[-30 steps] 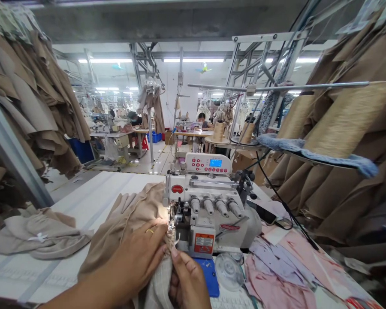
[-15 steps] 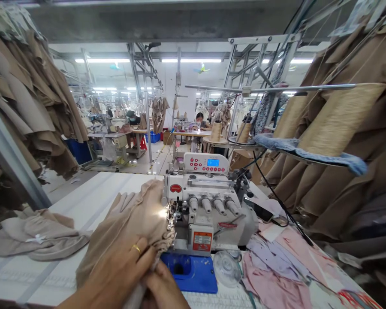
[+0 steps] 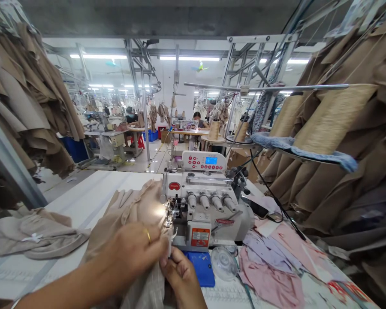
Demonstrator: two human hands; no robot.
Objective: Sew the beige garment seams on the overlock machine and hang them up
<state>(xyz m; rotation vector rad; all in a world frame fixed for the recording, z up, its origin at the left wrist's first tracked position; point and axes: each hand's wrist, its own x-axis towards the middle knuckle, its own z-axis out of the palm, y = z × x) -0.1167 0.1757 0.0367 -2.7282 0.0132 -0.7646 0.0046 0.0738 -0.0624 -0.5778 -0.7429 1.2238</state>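
Left hand (image 3: 131,251): fingers bent and closed on a beige garment (image 3: 131,210), holding its gathered edge at the presser foot (image 3: 169,213), which is lit by the machine lamp. A gold ring (image 3: 147,234) is worn on one finger. Right hand (image 3: 180,274): curled, lying lower, pinching the same edge between thumb and fingers, just in front of the overlock sewing machine (image 3: 206,201). Below the hands hangs a pale checked fabric panel (image 3: 144,292); whether it belongs to the garment cannot be told.

The machine stands on a white worktable (image 3: 83,201), with four round thread-guide housings (image 3: 204,201) across its front and a control panel (image 3: 204,161) with a blue display on top. Immediately right of the right hand lie a blue plate (image 3: 201,268) and a clear plastic disc (image 3: 223,263). Further right, pink and lilac fabric pieces (image 3: 270,268) are spread on the table. At far left rests a folded beige garment with a white bow (image 3: 35,236).

Behind the machine stand thread cones (image 3: 214,131) on a metal stand, and a blue fuzzy cloth (image 3: 296,148) lies over a rail. Beige garments (image 3: 334,180) hang on both sides. In the distance, a co-worker (image 3: 197,120) sits at another table.
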